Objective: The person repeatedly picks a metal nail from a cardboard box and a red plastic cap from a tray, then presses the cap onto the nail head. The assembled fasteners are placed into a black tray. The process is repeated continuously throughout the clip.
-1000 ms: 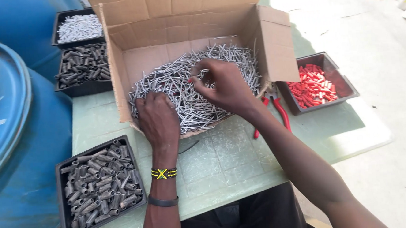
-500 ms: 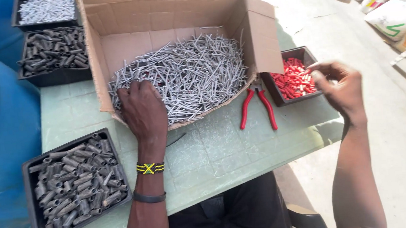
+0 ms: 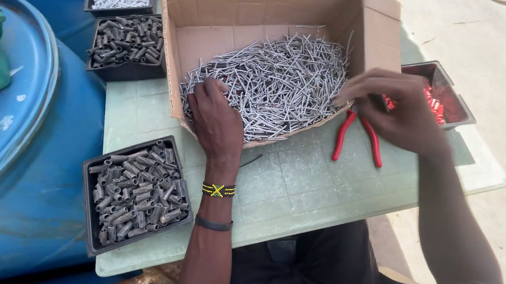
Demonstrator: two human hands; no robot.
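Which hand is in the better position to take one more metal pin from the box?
Probably the left. The left hand already rests on the pins inside the box. The right hand is outside it, beside the box's right wall and above the pliers.

Box at the centre, trays around it

Nails (image 3: 273, 82) lie in the cardboard box (image 3: 375, 29) on the table (image 3: 302, 186). Two trays sit left of the box, a third tray (image 3: 136, 193) nearer the person; pliers (image 3: 355, 138) lie right of the box's front
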